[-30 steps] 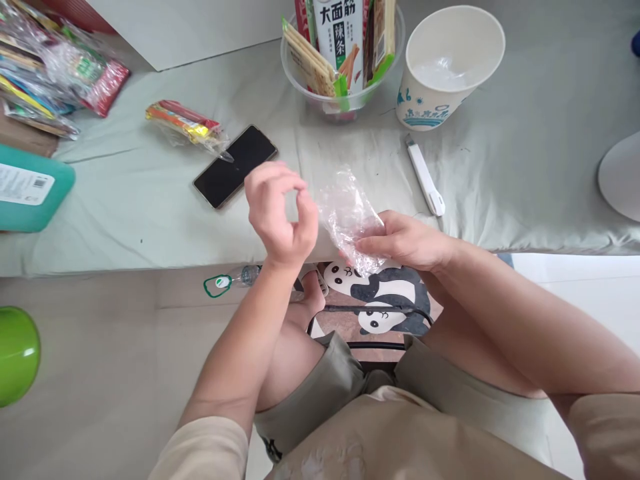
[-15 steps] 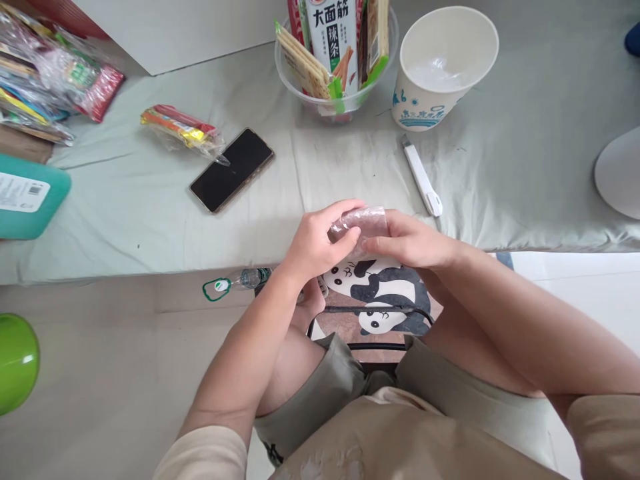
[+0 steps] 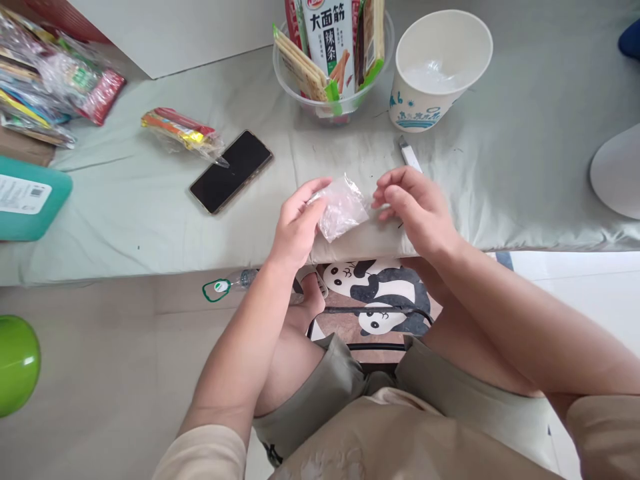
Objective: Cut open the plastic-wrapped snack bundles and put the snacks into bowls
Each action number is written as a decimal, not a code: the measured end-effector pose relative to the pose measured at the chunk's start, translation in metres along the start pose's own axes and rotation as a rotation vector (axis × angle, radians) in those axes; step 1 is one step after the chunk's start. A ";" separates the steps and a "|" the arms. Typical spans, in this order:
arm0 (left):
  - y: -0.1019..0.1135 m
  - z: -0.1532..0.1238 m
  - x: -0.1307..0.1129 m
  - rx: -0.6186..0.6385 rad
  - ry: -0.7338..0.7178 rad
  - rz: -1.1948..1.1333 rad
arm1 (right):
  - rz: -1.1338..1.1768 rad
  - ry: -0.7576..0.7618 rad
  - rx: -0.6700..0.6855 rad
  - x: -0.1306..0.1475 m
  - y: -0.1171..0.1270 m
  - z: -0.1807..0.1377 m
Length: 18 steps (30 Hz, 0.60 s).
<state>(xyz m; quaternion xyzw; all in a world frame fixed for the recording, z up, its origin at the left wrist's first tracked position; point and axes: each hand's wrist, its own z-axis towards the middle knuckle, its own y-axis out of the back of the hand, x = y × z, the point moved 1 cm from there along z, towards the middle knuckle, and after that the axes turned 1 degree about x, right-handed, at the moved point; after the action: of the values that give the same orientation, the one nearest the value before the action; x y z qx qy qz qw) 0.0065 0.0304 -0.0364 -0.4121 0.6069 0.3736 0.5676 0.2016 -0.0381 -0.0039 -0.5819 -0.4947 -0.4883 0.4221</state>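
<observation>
A small clear plastic wrapper, crinkled and squarish, is pinched in my left hand above the front edge of the cloth-covered surface. Just to its right, my right hand is apart from the wrapper, its fingers loosely curled and spread, with nothing visible in them. Behind that hand lies a white utility knife, its lower part hidden by the hand. A paper cup with blue prints stands farther back and holds crumpled clear plastic.
A clear bowl holds several packaged snacks. To the left lie a black phone and a red-yellow snack packet. At far left are a heap of packets and a teal container. A bottle is below the edge.
My hands have separated. The left keeps the wrapper and has moved it slightly forward and left; the right has let go and shifted right, now covering part of the knife.
</observation>
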 end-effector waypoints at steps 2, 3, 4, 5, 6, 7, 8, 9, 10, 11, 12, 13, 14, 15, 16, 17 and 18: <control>-0.002 -0.002 -0.002 0.029 -0.023 0.041 | -0.032 0.045 0.003 -0.001 -0.002 0.000; -0.004 -0.004 -0.003 0.053 -0.034 0.058 | -0.050 0.033 0.049 -0.001 -0.004 0.000; -0.006 -0.006 -0.005 0.081 -0.037 0.064 | -0.067 0.006 0.095 -0.001 -0.005 0.000; -0.008 -0.008 -0.007 0.110 -0.033 0.059 | -0.079 -0.022 0.125 0.000 -0.006 0.000; -0.010 -0.009 -0.009 0.136 -0.026 0.046 | -0.080 -0.042 0.135 0.001 -0.006 0.000; -0.011 -0.010 -0.010 0.155 -0.017 0.027 | -0.066 -0.051 0.127 0.002 -0.006 0.000; -0.013 -0.011 -0.012 0.167 -0.008 0.008 | -0.042 -0.054 0.111 0.004 -0.005 0.000; -0.014 -0.011 -0.014 0.172 -0.001 -0.007 | -0.015 -0.052 0.104 0.005 -0.004 0.001; -0.016 -0.011 -0.016 0.174 0.005 -0.015 | 0.007 -0.051 0.114 0.005 -0.003 0.001; -0.017 -0.011 -0.018 0.174 0.012 -0.015 | 0.016 -0.050 0.139 0.006 -0.003 0.001; -0.017 -0.011 -0.020 0.175 0.017 -0.011 | 0.010 -0.050 0.172 0.006 -0.002 0.001; -0.018 -0.011 -0.023 0.176 0.017 -0.008 | -0.007 -0.047 0.199 0.006 -0.001 0.000; -0.018 -0.011 -0.026 0.174 0.011 -0.008 | -0.033 -0.039 0.206 0.006 0.001 0.000; -0.018 -0.011 -0.029 0.166 0.000 -0.013 | -0.061 -0.025 0.185 0.006 0.003 0.000; -0.018 -0.012 -0.031 0.154 -0.015 -0.020 | -0.086 -0.005 0.136 0.006 0.006 0.000; -0.017 -0.012 -0.032 0.139 -0.031 -0.028 | -0.100 0.018 0.067 0.006 0.008 0.001; -0.017 -0.013 -0.033 0.125 -0.044 -0.035 | -0.102 0.038 -0.009 0.007 0.011 0.002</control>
<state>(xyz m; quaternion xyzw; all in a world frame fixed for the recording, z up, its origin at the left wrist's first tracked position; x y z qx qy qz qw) 0.0184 0.0148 -0.0021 -0.3784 0.6091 0.3339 0.6119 0.2132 -0.0373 0.0023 -0.5487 -0.5133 -0.5223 0.4033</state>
